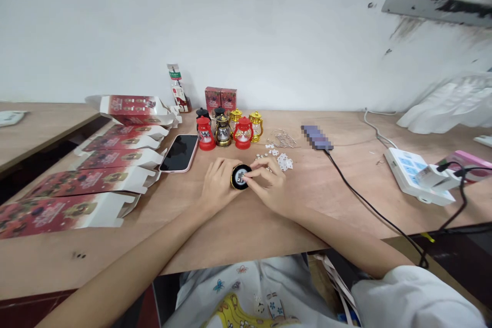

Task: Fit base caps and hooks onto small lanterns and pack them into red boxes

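My left hand (219, 182) is closed round a small lantern, its round dark base (236, 183) with a gold rim turned up towards me. A pale disc with small metallic parts shows in the middle of that base. My right hand (270, 184) pinches thumb and forefinger together right at the disc; whatever sits between the fingertips is too small to name. Just beyond my hands stand several mini lanterns, among them a red one (243, 134), a bronze one (223, 132) and a gold one (256, 127). Small white pieces (284, 162) lie in a pile beyond my right hand.
Thin wire pieces (283, 138) lie behind the white pile. A pink-edged phone (179, 153) is left of the lanterns, beside several unfolded red boxes (115, 158). Two small red boxes (221, 98) and a bottle (179, 89) stand at the wall. Rightwards are a cabled device (317, 137) and a power strip (403, 166).
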{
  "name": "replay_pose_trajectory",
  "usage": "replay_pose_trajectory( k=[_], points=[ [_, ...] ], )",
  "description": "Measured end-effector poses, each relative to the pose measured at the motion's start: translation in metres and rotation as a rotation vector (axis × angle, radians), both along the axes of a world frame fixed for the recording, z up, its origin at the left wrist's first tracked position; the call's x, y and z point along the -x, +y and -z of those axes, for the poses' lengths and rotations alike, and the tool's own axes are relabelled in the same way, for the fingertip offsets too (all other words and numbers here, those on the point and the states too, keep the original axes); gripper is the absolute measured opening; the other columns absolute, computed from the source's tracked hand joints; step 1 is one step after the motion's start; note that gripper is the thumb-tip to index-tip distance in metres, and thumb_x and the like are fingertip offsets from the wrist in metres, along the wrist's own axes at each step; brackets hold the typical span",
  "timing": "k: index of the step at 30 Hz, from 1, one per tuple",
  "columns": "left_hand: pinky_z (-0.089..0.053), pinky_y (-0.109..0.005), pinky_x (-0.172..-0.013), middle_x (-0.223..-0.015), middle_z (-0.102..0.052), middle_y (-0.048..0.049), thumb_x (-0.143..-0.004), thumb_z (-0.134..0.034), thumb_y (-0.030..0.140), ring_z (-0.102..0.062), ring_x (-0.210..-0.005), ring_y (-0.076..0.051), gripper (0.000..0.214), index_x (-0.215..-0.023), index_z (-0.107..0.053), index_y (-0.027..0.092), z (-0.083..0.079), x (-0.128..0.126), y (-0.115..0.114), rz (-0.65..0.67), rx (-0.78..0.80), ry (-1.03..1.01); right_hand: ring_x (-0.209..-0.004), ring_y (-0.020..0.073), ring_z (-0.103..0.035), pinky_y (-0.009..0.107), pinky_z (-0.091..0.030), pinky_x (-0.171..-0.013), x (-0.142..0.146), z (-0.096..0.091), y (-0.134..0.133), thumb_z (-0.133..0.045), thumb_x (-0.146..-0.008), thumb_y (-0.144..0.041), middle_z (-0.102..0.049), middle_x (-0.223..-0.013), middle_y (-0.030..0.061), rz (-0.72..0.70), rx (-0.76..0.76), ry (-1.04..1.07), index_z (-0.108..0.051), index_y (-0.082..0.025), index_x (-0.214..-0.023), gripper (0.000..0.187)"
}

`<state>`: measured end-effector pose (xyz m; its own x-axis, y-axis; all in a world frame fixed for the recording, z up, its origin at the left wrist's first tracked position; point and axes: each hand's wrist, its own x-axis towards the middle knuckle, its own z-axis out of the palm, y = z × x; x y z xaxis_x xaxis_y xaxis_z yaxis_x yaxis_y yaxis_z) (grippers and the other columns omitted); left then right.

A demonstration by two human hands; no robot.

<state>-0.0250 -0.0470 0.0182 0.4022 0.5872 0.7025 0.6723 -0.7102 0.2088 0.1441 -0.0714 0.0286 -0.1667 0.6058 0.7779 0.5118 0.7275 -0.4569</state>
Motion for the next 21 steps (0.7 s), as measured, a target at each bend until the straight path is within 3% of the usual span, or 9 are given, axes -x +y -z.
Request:
replay_pose_trajectory(
  k=[7,21],
  points=[
    [-0.043,-0.036,-0.074,-0.096,-0.064,-0.0084,-0.084,-0.057,0.04,-0.054,-0.09,-0.024,0.029,-0.104,-0.053,0.019,-0.0003,0.0007,-0.0003,0.007,0.009,0.019,-0.089,0.0181,-0.058,0.038,-0.046,-0.083,-0.0009,0.0028,0.0008,-0.056,-0.087,-0.022,-0.061,-0.095,0.0063,-0.003,-0.088,-0.121,-0.067,-0.023,-0.081,0.012],
    [-0.041,-0.037,-0.075,-0.099,-0.065,-0.0088,-0.084,-0.057,0.037,-0.053,-0.092,-0.025,0.028,-0.104,-0.052,0.018,0.0044,0.0015,0.0023,0.008,-0.047,0.046,-0.093,0.0154,-0.057,0.033,-0.047,-0.087,0.0039,0.0088,0.0043,-0.06,-0.085,-0.022,-0.053,-0.096,0.0046,-0.084,0.093,0.061,-0.06,-0.021,-0.083,0.002]
  ],
)
